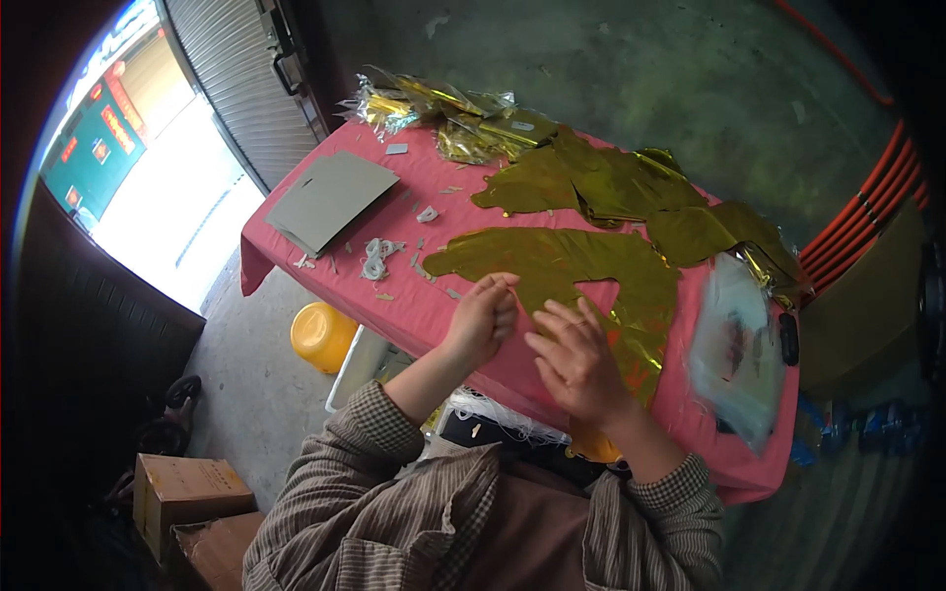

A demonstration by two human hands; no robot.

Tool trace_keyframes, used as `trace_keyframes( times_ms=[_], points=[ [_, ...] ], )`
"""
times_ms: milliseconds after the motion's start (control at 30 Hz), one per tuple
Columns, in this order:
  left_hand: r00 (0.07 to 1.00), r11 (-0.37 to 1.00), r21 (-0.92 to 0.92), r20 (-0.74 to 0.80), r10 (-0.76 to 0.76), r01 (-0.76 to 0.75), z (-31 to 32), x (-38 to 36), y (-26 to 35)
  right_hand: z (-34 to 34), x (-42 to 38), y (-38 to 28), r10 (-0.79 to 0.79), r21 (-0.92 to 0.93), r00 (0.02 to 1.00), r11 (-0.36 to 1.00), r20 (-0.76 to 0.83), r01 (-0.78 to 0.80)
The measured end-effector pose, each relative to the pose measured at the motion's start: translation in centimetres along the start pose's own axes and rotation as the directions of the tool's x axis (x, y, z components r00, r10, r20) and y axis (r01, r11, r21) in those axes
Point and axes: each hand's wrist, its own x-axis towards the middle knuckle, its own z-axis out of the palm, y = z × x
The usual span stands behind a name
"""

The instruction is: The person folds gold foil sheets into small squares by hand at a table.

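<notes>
A flat gold foil balloon [552, 258], uninflated, lies across the pink-covered table [434, 320] in front of me. My left hand [483, 320] is raised over its near edge, fingers curled in a pinch; whatever is in them is too small to make out. Beside it, my right hand [576, 360] hovers above the balloon's lower part with its fingers apart and bent, holding nothing visible. More gold foil balloons [611, 182] lie in a crumpled row behind. Loose white string [378, 258] sits to the left of my hands.
Grey cardboard sheets [330, 202] are stacked at the table's left. Clear plastic bags [731, 345] lie at the right beside a black object [788, 339]. Wrapped foil packs [443, 108] fill the far edge. A yellow bucket [322, 337] and cardboard boxes [187, 490] stand on the floor.
</notes>
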Motion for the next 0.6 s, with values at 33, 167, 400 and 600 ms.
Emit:
trace_keyframes(
  times_ms=[33, 167, 400, 600],
  points=[
    [0.997, 0.994, 0.084, -0.028, 0.07, -0.068, -0.5, 0.0, 1.0, -0.1, -0.2, 0.6, 0.04, 0.001, 0.999, 0.999, -0.01, -0.04],
    [0.863, 0.701, 0.599, -0.034, 0.505, -0.386, -2.5, 0.9, 6.3, -0.1, -1.5, 3.1, 0.182, 0.003, 0.983, 0.983, 0.004, -0.182],
    [0.701, -0.129, 0.974, 0.223, 0.678, -0.185, -7.8, 4.2, 15.2, 1.6, -3.8, 4.6, 0.394, -0.107, 0.901, 0.919, 0.183, -0.38],
    [0.807, -0.077, 0.979, 0.2, 0.556, -0.189, -7.6, 4.4, 16.3, 1.9, -4.5, 4.7, 0.413, -0.176, 0.857, 0.91, 0.309, -0.375]
  ],
)
